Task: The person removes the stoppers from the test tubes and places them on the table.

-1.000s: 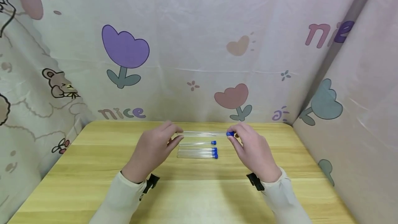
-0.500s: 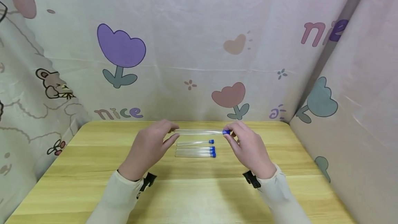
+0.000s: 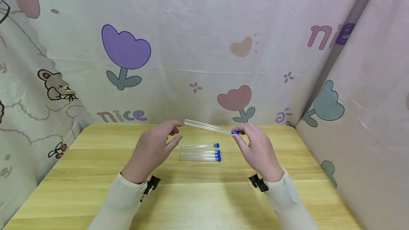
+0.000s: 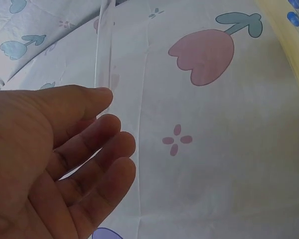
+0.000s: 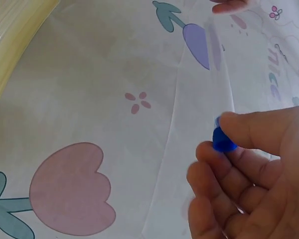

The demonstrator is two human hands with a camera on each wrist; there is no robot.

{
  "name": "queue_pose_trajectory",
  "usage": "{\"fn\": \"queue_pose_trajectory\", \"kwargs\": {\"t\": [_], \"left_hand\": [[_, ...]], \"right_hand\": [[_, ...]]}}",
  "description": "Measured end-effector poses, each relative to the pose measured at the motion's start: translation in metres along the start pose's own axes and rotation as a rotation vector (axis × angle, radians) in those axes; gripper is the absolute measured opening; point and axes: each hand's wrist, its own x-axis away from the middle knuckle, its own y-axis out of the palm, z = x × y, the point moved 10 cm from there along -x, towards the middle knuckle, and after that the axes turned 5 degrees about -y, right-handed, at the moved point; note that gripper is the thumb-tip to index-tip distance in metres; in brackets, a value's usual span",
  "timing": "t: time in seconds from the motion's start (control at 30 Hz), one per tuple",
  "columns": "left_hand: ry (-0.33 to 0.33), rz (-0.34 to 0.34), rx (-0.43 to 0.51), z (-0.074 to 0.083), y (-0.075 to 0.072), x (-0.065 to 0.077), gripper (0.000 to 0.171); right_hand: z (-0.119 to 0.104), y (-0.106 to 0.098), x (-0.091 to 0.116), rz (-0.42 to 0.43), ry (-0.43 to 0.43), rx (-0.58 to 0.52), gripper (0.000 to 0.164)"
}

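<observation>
Two bare hands work above a pale yellow wood-grain table (image 3: 204,201), with a long clear capped tube (image 3: 209,127) raised between them as the clock's centre. At three o'clock from it, the right hand (image 3: 257,148) pinches the tube's blue plastic cap (image 3: 235,132) between thumb and fingers. The tube slants, its rounded clear end pointing between nine and ten o'clock. At nine, the left hand (image 3: 154,148) is loosely bent, thumb and fingers parted and free of any grip; its index fingertip lies just beside the rounded end, and whether they touch cannot be told. At six o'clock, a single clear tube with a blue cap (image 3: 198,147) lies on the table, cap toward three; just beyond it toward six lies a close row of similar blue-capped clear tubes (image 3: 198,157), their number hard to tell. Off-white sleeves (image 3: 113,201) enter from seven and five o'clock, black wrist-worn devices (image 3: 152,184) beside their cuffs. At twelve hangs a whitish printed curtain (image 3: 175,17).
</observation>
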Motion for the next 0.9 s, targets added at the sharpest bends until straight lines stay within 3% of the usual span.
{"fn": "queue_pose_trajectory", "kwargs": {"t": [0.73, 0.9], "left_hand": [[-0.112, -0.149, 0.028, -0.020, 0.013, 0.001, 0.030], [-0.142, -0.178, 0.033, -0.023, 0.012, 0.003, 0.031]], "right_hand": [[0.022, -0.003, -0.003, 0.035, 0.071, -0.044, 0.012], [0.028, -0.008, -0.002, 0.054, 0.121, -0.054, 0.009]]}}
